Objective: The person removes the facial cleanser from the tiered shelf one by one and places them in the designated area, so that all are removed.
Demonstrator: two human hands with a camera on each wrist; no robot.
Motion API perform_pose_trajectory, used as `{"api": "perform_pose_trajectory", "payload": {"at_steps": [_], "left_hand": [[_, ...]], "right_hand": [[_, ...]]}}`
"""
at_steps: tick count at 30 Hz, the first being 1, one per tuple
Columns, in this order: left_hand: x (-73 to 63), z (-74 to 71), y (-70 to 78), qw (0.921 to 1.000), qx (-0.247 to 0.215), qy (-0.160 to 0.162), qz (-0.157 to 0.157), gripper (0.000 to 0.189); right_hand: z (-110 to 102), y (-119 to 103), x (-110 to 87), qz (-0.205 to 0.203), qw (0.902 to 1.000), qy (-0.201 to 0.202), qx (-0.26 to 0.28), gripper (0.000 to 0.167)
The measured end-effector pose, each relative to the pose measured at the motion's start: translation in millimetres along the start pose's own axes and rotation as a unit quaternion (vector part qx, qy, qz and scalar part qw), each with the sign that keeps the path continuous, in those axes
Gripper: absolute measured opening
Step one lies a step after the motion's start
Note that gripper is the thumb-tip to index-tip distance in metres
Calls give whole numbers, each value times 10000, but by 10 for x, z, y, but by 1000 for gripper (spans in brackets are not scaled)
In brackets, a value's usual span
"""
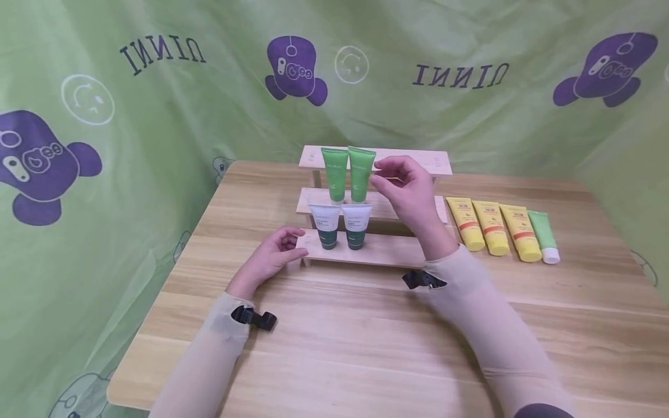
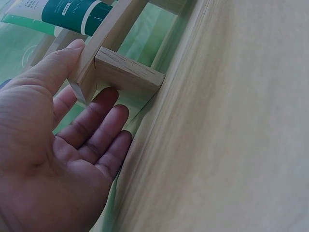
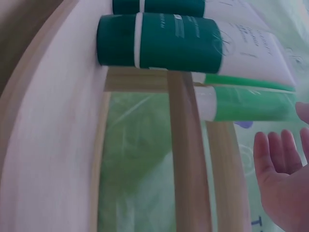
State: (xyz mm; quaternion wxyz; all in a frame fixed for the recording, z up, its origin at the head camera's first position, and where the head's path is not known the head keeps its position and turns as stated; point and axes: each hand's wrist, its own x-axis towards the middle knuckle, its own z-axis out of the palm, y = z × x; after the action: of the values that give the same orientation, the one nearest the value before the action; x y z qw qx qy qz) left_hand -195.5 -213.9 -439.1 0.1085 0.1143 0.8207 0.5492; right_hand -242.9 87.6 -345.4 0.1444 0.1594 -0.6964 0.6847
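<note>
A person's left arm [image 1: 204,354] and right arm [image 1: 496,342] stretch forward, covered to the wrists. The left hand [image 1: 269,255] is lower, palm facing inward, thumb extended apart from loosely bent fingers. The right hand [image 1: 410,188] is raised farther forward, fingers gently curved, a gap separating them from the thumb.

place: curtained booth | green curtain [image 1: 387,116] (purple cartoon prints [image 1: 295,65]) | wooden table [image 1: 334,348]

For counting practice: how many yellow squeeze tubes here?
3 on the table: left yellow tube nearest the wooden shelf, middle yellow tube between, right yellow tube beside the light-green tube.
</note>
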Motion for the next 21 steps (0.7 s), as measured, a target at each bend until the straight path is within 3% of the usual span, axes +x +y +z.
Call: {"api": "perform_pose_trajectory", "payload": {"at_steps": [7, 21], "left_hand": [[98, 1, -277, 9999, -78, 63, 49, 47], [92, 14, -281, 9998, -65, 139, 155, 45]], "right_hand": [[121, 66, 38, -3, 9995, 79, 307, 30], [186, 137, 45, 167, 9992, 144, 342, 33]]}}
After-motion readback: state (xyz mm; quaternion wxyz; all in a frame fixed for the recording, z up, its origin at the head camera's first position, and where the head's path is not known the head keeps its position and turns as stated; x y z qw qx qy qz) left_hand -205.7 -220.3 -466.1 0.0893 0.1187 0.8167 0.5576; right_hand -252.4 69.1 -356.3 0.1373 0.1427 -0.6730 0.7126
